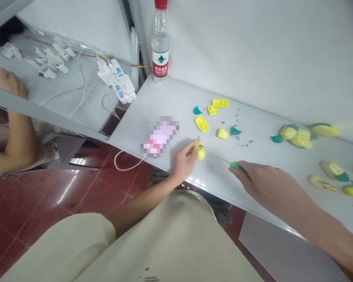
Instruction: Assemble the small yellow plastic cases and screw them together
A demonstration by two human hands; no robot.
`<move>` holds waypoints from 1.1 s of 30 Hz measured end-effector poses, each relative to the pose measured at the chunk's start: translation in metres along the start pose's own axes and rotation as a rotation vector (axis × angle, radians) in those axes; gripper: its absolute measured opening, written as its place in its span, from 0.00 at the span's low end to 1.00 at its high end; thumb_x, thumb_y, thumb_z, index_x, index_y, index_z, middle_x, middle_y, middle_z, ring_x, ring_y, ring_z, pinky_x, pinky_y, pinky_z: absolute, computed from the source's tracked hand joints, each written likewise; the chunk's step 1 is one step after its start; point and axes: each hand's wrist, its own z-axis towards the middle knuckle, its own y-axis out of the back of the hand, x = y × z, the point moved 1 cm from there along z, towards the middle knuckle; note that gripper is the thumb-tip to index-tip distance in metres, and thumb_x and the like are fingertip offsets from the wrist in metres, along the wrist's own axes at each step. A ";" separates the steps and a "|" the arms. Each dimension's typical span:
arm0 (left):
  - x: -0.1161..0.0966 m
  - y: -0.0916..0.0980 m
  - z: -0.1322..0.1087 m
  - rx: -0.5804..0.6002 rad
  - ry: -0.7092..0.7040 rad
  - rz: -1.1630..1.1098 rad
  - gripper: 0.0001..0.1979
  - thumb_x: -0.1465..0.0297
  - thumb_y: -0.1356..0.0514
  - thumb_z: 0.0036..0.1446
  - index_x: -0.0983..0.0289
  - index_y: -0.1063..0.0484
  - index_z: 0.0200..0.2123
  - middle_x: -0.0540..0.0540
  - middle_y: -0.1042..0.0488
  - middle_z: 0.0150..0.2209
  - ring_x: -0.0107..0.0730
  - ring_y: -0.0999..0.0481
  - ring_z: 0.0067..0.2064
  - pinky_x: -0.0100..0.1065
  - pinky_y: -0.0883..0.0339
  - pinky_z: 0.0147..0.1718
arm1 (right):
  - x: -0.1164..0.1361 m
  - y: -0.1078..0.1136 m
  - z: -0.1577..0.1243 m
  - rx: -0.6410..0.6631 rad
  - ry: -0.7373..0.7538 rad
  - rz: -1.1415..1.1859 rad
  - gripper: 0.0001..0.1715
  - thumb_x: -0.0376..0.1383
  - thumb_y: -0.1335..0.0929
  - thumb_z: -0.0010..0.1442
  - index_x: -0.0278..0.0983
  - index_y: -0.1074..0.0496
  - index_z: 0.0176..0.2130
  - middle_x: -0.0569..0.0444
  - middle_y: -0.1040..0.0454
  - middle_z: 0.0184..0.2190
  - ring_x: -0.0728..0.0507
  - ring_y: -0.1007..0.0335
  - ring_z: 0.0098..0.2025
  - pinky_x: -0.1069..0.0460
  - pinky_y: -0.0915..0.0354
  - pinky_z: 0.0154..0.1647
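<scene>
My left hand [184, 160] pinches a small yellow plastic piece [201, 153] near the front edge of the white table [176, 100]. My right hand [260, 181] is wrapped round the green handle of a screwdriver [219, 158], whose metal shaft points left and meets the yellow piece at my left fingertips. Just beyond my hands lie yellow shells [201, 123], a yellow block with a white patch [222, 134], teal pieces [235, 131] and scattered screws [247, 143].
A water bottle [160, 58] stands at the back left. A phone [161, 137] with a white cable lies left of my hands. More yellow and teal parts [301, 138] are at the right. Another person's hand [8, 81] and power strips [117, 81] are at the left.
</scene>
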 end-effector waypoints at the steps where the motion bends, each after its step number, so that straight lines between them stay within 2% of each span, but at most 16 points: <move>1: -0.001 0.000 0.000 0.001 -0.001 0.005 0.21 0.58 0.41 0.64 0.64 0.24 0.54 0.59 0.21 0.53 0.37 0.19 0.51 0.35 0.23 0.53 | 0.000 0.000 0.000 0.012 0.011 0.013 0.23 0.51 0.44 0.66 0.42 0.43 0.26 0.53 0.35 0.19 0.45 0.47 0.20 0.48 0.52 0.25; 3: -0.003 0.000 -0.001 0.004 -0.012 0.015 0.20 0.58 0.41 0.64 0.64 0.23 0.53 0.59 0.21 0.52 0.37 0.19 0.51 0.35 0.22 0.52 | -0.002 0.002 0.002 0.089 0.030 0.136 0.26 0.53 0.45 0.67 0.41 0.43 0.25 0.54 0.36 0.18 0.46 0.46 0.21 0.48 0.50 0.25; 6: -0.005 0.001 -0.002 0.005 -0.033 0.031 0.20 0.59 0.41 0.65 0.63 0.23 0.53 0.59 0.21 0.52 0.37 0.19 0.50 0.35 0.22 0.51 | -0.010 0.005 0.006 0.322 -0.025 0.531 0.30 0.59 0.43 0.65 0.40 0.34 0.29 0.55 0.35 0.20 0.47 0.42 0.23 0.50 0.46 0.25; 8: -0.006 0.001 -0.003 0.020 -0.054 0.045 0.20 0.59 0.42 0.65 0.63 0.23 0.53 0.59 0.21 0.52 0.37 0.19 0.51 0.35 0.22 0.52 | -0.014 0.007 0.007 0.479 -0.125 0.804 0.32 0.63 0.40 0.62 0.39 0.30 0.36 0.56 0.35 0.23 0.49 0.45 0.22 0.52 0.48 0.21; 10: -0.006 0.001 -0.004 0.041 -0.079 0.070 0.19 0.59 0.43 0.66 0.63 0.23 0.53 0.59 0.21 0.53 0.37 0.19 0.51 0.36 0.23 0.53 | -0.016 0.006 0.005 0.560 -0.204 0.947 0.32 0.64 0.36 0.58 0.39 0.31 0.38 0.58 0.38 0.23 0.51 0.50 0.20 0.53 0.52 0.19; 13: -0.007 0.001 -0.005 0.052 -0.108 0.108 0.19 0.59 0.43 0.66 0.62 0.24 0.54 0.59 0.21 0.53 0.37 0.19 0.51 0.37 0.24 0.55 | -0.016 -0.001 0.001 0.493 -0.212 0.848 0.27 0.61 0.32 0.56 0.40 0.33 0.34 0.60 0.38 0.20 0.52 0.50 0.19 0.53 0.52 0.19; 16: -0.007 0.002 -0.005 0.045 -0.113 0.114 0.20 0.59 0.44 0.66 0.62 0.24 0.54 0.59 0.21 0.52 0.37 0.19 0.51 0.37 0.24 0.54 | -0.014 -0.007 0.000 0.283 -0.113 0.586 0.27 0.59 0.35 0.60 0.40 0.35 0.27 0.56 0.34 0.19 0.49 0.42 0.20 0.51 0.45 0.23; 18: -0.007 0.002 -0.005 0.045 -0.110 0.107 0.20 0.58 0.44 0.66 0.63 0.24 0.54 0.59 0.21 0.52 0.37 0.19 0.51 0.37 0.23 0.54 | -0.012 -0.009 -0.001 0.198 -0.050 0.509 0.29 0.59 0.37 0.62 0.40 0.36 0.24 0.55 0.34 0.18 0.47 0.40 0.21 0.50 0.44 0.24; 19: -0.008 0.002 -0.005 0.044 -0.109 0.101 0.20 0.58 0.44 0.66 0.63 0.24 0.54 0.59 0.21 0.52 0.37 0.19 0.51 0.37 0.23 0.54 | -0.010 -0.008 -0.001 0.203 -0.040 0.522 0.30 0.59 0.37 0.62 0.40 0.37 0.24 0.55 0.35 0.18 0.48 0.41 0.21 0.50 0.44 0.24; 21: -0.008 0.002 -0.005 0.038 -0.114 0.092 0.20 0.58 0.43 0.66 0.64 0.24 0.53 0.60 0.21 0.52 0.38 0.19 0.51 0.37 0.23 0.54 | -0.008 -0.007 -0.001 0.323 -0.071 0.656 0.30 0.60 0.36 0.61 0.39 0.34 0.25 0.56 0.36 0.18 0.49 0.44 0.20 0.51 0.46 0.22; 24: -0.008 0.002 -0.006 0.026 -0.133 0.091 0.19 0.59 0.43 0.66 0.63 0.24 0.53 0.59 0.21 0.53 0.37 0.19 0.52 0.37 0.24 0.55 | -0.007 -0.005 -0.003 0.556 -0.158 0.986 0.30 0.62 0.36 0.61 0.38 0.28 0.35 0.57 0.34 0.20 0.51 0.46 0.18 0.52 0.47 0.18; 26: -0.007 0.002 -0.006 0.026 -0.149 0.092 0.19 0.59 0.44 0.66 0.62 0.24 0.54 0.58 0.21 0.53 0.38 0.20 0.53 0.38 0.24 0.56 | -0.007 -0.007 -0.004 0.640 -0.194 1.169 0.31 0.61 0.37 0.62 0.37 0.27 0.39 0.60 0.36 0.19 0.52 0.50 0.16 0.53 0.50 0.17; 29: -0.005 0.002 -0.006 0.036 -0.176 0.121 0.19 0.59 0.44 0.67 0.61 0.25 0.55 0.58 0.22 0.54 0.38 0.20 0.54 0.39 0.25 0.57 | -0.009 -0.015 -0.006 0.649 -0.236 1.319 0.27 0.59 0.34 0.61 0.38 0.30 0.36 0.62 0.39 0.20 0.54 0.55 0.16 0.54 0.54 0.16; 31: -0.003 0.002 -0.007 0.042 -0.185 0.147 0.19 0.59 0.44 0.67 0.60 0.25 0.55 0.58 0.22 0.54 0.38 0.20 0.54 0.40 0.25 0.57 | -0.011 -0.020 -0.007 0.598 -0.251 1.323 0.25 0.57 0.30 0.57 0.39 0.32 0.35 0.62 0.40 0.21 0.54 0.54 0.18 0.55 0.57 0.16; 33: -0.002 0.002 -0.007 0.038 -0.187 0.158 0.19 0.59 0.44 0.67 0.60 0.25 0.55 0.57 0.22 0.54 0.39 0.20 0.54 0.40 0.26 0.58 | -0.013 -0.024 -0.008 0.505 -0.217 1.240 0.24 0.54 0.27 0.55 0.40 0.34 0.34 0.62 0.39 0.21 0.53 0.50 0.20 0.56 0.54 0.18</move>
